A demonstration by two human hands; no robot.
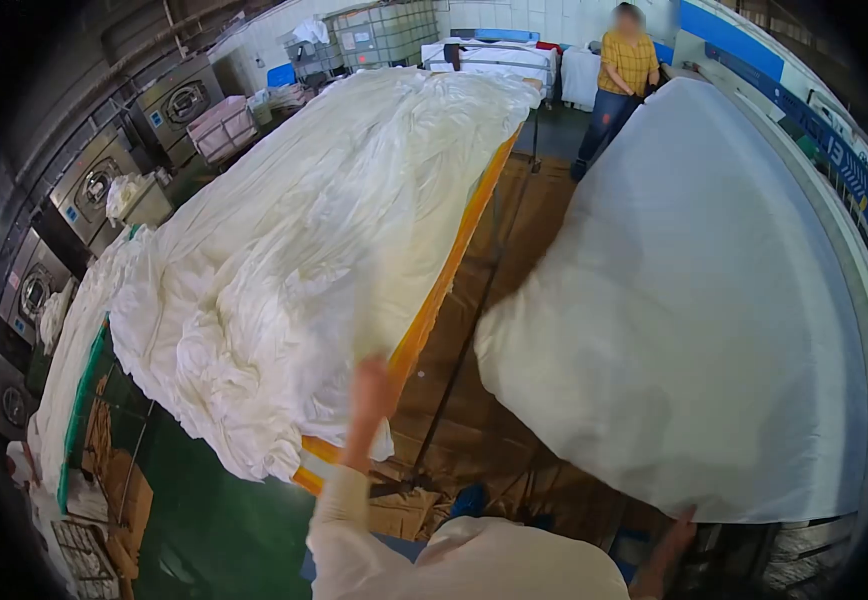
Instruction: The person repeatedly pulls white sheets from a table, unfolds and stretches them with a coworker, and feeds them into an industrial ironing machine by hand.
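My left hand [374, 388] is over the near right side of a heap of crumpled white sheets [254, 290], close to its orange-edged support [409, 355]. Motion blurs its fingers, so their grip is unclear. At the lower right, my right hand [676, 540] pinches the near edge of a wide white sheet [694, 300]. This sheet lies spread and mostly smooth along the machine on the right, its left side hanging in a rounded fold. Part of my right hand is hidden under the sheet's edge.
A person in a yellow checked shirt [630, 65] stands at the sheet's far end. The blue-and-white machine [824, 130] runs along the right. Washing machines [179, 105] and a laundry cart [222, 130] line the left. Brown covering [454, 400] lies between heap and sheet.
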